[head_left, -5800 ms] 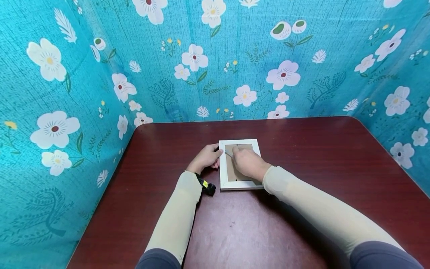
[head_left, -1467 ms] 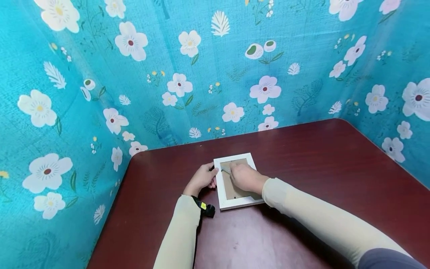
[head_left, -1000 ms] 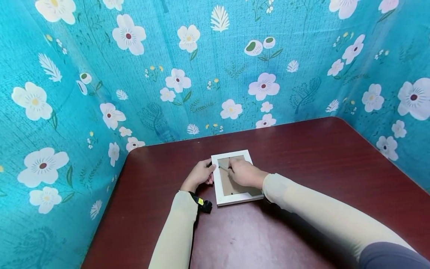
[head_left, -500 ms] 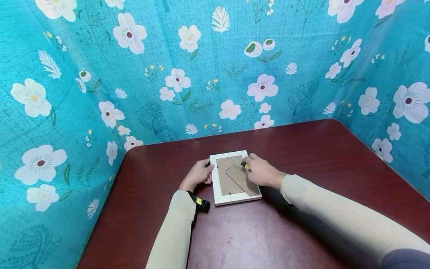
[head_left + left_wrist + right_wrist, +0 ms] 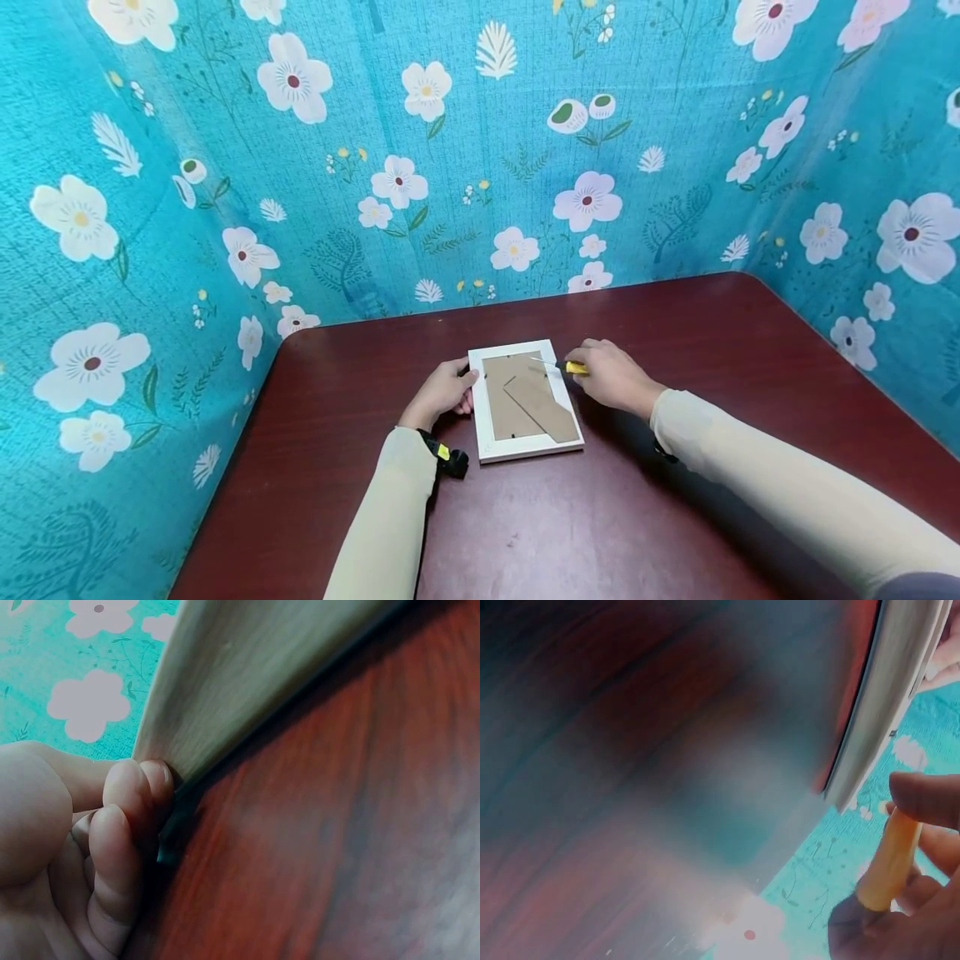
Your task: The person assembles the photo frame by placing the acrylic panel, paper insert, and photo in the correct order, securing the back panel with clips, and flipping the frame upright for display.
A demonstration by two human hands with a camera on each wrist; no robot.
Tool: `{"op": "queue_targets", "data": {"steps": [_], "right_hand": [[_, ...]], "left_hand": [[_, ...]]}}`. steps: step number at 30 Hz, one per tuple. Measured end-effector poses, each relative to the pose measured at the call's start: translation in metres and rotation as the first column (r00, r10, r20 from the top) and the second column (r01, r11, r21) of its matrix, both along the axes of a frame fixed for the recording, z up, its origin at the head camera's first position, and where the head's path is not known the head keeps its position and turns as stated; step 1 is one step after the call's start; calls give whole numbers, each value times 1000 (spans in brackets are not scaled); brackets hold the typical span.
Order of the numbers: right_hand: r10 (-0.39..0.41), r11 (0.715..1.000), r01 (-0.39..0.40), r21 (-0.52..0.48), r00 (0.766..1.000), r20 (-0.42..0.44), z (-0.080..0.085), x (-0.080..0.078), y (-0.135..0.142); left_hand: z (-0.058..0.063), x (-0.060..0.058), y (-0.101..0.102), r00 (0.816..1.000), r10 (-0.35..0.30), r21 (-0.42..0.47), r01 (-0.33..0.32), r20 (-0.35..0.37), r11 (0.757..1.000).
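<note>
A white picture frame (image 5: 487,417) lies back side up on the table, its brown backing board (image 5: 501,412) showing a slanted stand leg (image 5: 542,400) and small dark tabs along the inner edge. My left hand (image 5: 441,390) grips the frame's left side, thumb on top. In the left wrist view, its curled fingers (image 5: 124,795) meet the frame's side wall close to the tabletop. My right hand (image 5: 615,377), just beyond the frame's right side, holds a screwdriver (image 5: 576,367) by its yellow and black handle. The thin shaft points left over the frame's upper right, near a tab.
The dark red table (image 5: 360,392) has rounded far corners. A blue flowered cloth (image 5: 450,208) hangs behind it and along both sides. A black wrist camera (image 5: 453,461) sits at my left wrist, close to the frame's lower left.
The right hand with the screwdriver has drawn back rightward from the frame's left inner edge to its right side, uncovering the stand leg. The left hand keeps its grip.
</note>
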State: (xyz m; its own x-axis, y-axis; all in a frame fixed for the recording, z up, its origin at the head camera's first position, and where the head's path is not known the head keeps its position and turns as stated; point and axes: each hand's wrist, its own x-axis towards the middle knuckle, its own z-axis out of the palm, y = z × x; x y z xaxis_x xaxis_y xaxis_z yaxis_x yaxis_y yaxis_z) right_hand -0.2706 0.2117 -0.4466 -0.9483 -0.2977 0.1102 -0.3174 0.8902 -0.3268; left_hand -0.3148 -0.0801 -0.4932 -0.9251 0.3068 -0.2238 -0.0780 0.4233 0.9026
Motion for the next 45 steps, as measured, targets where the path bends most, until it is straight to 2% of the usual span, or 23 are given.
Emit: {"op": "queue_targets", "data": {"steps": [4,10,13,19,27,33,45], "right_hand": [[-2,999,2,-42,1000,1,1,-3,7],[14,998,-14,-61,1000,-8,4,-21,5],[-7,998,6,-57,1000,-11,6,-28,8],[-74,996,76,-53,997,29,4,-37,26],[-152,986,157,-47,983,101,-6,-47,50],[-203,976,212,-46,967,152,-7,-57,70],[-285,953,300,-36,932,222,-4,-74,95]], "left_hand": [[-1,-1,-5,1000,1,4,-1,4,1000],[3,-5,-24,999,44,-11,-44,-16,999],[7,-8,-29,999,39,-5,-39,-24,999],[9,-9,-23,999,28,-10,-29,-34,1000],[1,-4,-16,1000,19,-14,-20,-10,1000],[-1,-5,-11,1000,3,-5,-3,-12,1000],[-3,-4,-2,1000,-15,-8,15,-17,1000]]}}
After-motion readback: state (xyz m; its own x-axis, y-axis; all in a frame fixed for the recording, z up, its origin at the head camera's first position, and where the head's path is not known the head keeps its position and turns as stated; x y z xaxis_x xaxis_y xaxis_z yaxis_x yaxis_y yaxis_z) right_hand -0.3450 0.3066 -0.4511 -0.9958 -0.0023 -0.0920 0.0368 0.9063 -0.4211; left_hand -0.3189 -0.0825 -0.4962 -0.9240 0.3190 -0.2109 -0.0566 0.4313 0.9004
